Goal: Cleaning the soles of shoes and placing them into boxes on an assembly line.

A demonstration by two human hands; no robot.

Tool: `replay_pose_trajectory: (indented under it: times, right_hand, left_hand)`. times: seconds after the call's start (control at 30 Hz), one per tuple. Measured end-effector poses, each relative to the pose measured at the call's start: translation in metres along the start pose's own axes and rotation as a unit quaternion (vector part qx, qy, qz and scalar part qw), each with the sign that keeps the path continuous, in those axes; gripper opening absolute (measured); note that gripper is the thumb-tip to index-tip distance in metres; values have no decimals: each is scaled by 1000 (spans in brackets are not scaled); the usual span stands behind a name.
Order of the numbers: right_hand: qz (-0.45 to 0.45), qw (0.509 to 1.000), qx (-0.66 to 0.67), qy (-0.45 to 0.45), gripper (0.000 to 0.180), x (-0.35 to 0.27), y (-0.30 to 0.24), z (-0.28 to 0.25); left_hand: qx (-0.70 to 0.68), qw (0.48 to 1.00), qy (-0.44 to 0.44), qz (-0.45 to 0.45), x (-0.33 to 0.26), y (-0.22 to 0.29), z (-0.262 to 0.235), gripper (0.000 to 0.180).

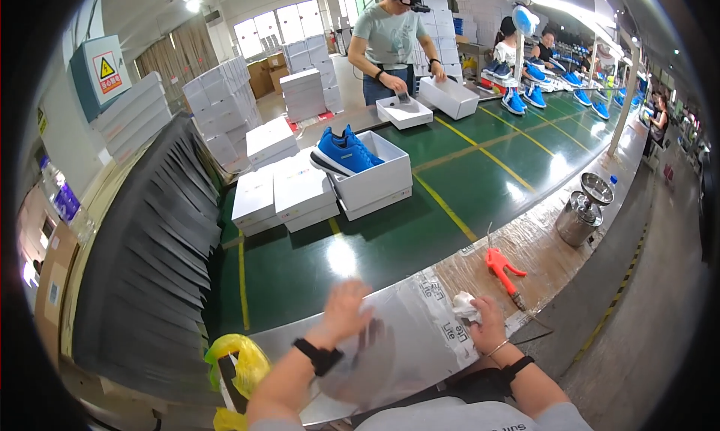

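Note:
My left hand [345, 312], blurred by motion, is over the smooth grey metal sheet [405, 363] at the near edge of the bench, thumb apart from the fingers and nothing visible in it. Off to the right, my right hand [490, 327] closes on a crumpled white cloth or tissue [465, 305] above the taped seam of the sheet. Just beyond it lies a red air blow gun [504, 270] with its thin nozzle pointing away. An open white shoebox [379, 187] stands on the green conveyor belt [397, 258], with a blue sneaker [346, 152] resting across its rim.
Closed white shoeboxes [304, 195] sit left of the open one. Dark rubber strips [142, 258] hang at the left, near a yellow plastic bag [251, 367]. A metal canister [579, 219] stands at the right edge. Across the belt a person [390, 45] handles another open box [450, 101].

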State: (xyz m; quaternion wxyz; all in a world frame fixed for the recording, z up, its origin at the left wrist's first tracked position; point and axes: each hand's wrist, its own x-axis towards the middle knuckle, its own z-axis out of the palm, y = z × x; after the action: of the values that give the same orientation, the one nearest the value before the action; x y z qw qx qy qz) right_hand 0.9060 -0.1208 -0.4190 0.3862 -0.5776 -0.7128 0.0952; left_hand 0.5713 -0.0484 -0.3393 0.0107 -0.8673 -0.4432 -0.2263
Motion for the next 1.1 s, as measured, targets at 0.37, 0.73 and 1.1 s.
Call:
replay_pose_trajectory:
  times: [0.37, 0.73, 1.1]
  right_hand:
    - [36, 998, -41, 1, 50, -6, 6, 16]
    - [87, 991, -80, -58, 59, -5, 8, 10]
    - [90, 993, -67, -36, 58, 1, 6, 10]
  left_hand:
    - [260, 959, 113, 20, 254, -171, -48, 47]
    - [338, 909, -181, -162, 387, -245, -16, 30]
    - [421, 846, -242, -219, 389, -238, -12, 30]
